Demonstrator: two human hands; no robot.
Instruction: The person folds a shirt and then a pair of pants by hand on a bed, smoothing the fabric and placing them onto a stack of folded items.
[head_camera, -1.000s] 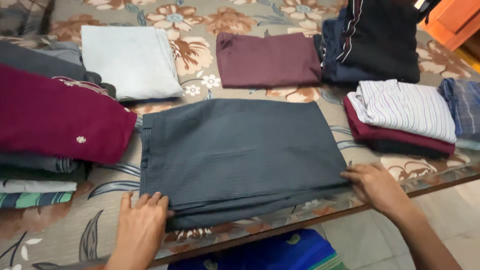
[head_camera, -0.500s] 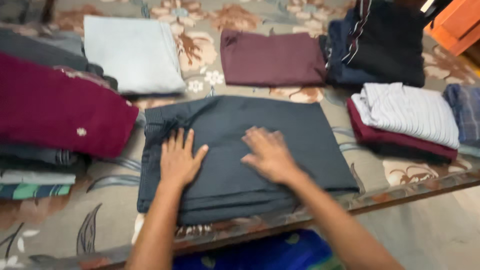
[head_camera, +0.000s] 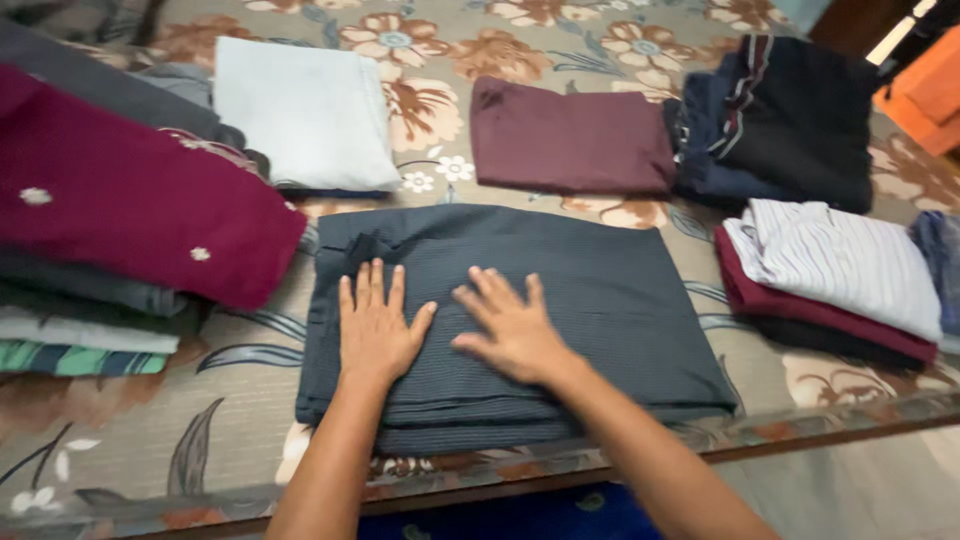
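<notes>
A folded dark grey garment lies near the front edge of a bed covered in a floral sheet. My left hand rests flat on its left half, fingers spread. My right hand lies flat beside it near the middle, fingers apart and pointing up-left. Neither hand holds anything. The garment's top left corner is slightly rumpled.
A stack topped by a dark red embroidered cloth sits at the left. Behind are a pale blue folded cloth, a maroon folded cloth and a dark navy pile. A striped white shirt tops a pile at right.
Both hands moved from the garment's front corners onto its top and now press flat there. The view has shifted slightly.
</notes>
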